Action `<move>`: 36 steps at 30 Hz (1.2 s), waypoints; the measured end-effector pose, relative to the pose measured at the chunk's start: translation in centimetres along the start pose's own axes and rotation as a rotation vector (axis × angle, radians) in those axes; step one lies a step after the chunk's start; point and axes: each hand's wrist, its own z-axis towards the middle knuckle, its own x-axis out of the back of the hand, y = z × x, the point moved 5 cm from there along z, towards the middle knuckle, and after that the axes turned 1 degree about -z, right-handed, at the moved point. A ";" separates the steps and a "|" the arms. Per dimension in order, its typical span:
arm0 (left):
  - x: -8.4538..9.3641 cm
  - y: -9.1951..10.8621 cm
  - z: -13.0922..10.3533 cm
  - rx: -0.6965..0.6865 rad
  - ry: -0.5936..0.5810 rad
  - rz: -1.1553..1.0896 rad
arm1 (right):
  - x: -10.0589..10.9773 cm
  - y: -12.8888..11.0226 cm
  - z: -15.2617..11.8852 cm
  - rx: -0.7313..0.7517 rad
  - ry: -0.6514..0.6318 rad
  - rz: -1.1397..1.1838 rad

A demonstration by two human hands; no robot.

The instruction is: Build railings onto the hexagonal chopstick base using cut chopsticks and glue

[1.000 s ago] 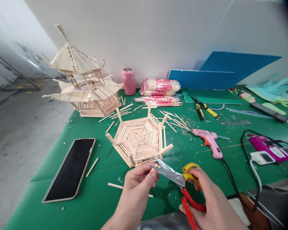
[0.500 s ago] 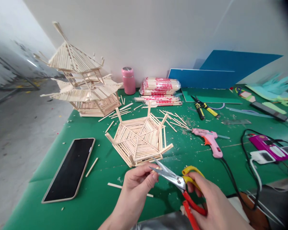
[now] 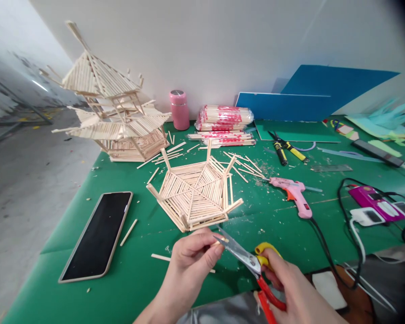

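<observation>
My left hand (image 3: 197, 254) pinches a short piece of wooden stick (image 3: 223, 240) between thumb and fingertips. In my right hand (image 3: 286, 283) are scissors (image 3: 248, 258) with one yellow and one red handle; their blades lie at the stick's end, slightly parted. Just beyond my hands a six-sided base of wooden sticks (image 3: 194, 191) rests on the green tabletop, short posts rising from its corners. Beneath my left hand a loose stick (image 3: 160, 257) lies partly hidden.
A pagoda model of sticks (image 3: 118, 121) stands back left, beside a pink flask (image 3: 179, 110) and wrapped chopstick packs (image 3: 224, 121). A phone (image 3: 97, 236) lies left. Rightward are a pink glue gun (image 3: 293, 191), yellow-black pliers (image 3: 286, 148) and a magenta power strip with cables (image 3: 374, 204).
The scissor blades have closed somewhat at the end of the stick, with the handles drawn nearer together. The whole view has shifted slightly.
</observation>
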 end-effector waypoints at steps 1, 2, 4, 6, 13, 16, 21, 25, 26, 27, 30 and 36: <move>0.0 -0.1 0.0 0.006 0.005 0.005 | -0.1 0.1 0.0 -0.014 -0.007 0.009; 0.0 -0.2 -0.1 0.018 0.010 0.005 | -0.3 0.2 0.1 -0.030 -0.019 0.023; -0.1 -0.4 -0.1 0.052 0.026 -0.015 | -0.6 0.5 0.1 -0.047 -0.035 0.053; -0.2 -0.6 -0.2 0.104 0.056 -0.056 | -0.7 0.7 0.1 -0.041 0.000 0.055; -1.1 -1.2 -0.3 0.323 0.170 -0.329 | 0.1 0.0 0.1 0.043 0.180 -0.026; -1.2 -1.3 -0.1 0.357 0.165 -0.450 | 0.3 -0.5 0.1 0.052 0.194 -0.093; -1.1 -1.3 -0.1 0.333 0.118 -0.424 | 0.3 -0.7 0.3 0.037 0.117 -0.207; -1.2 -1.0 -0.1 0.278 0.067 -0.362 | 0.4 -0.9 0.3 0.030 0.072 -0.187; -1.1 -0.9 0.0 0.261 0.054 -0.346 | 0.4 -1.0 0.3 0.027 0.068 -0.171; -1.1 -0.8 0.0 0.243 0.046 -0.329 | 0.3 -1.0 0.3 0.023 0.067 -0.154; -0.9 -0.8 0.0 0.202 0.024 -0.276 | 0.1 -0.9 0.1 0.000 0.066 -0.081; -1.0 -0.7 0.0 0.175 0.008 -0.240 | -0.4 -0.1 0.0 -0.017 0.048 0.038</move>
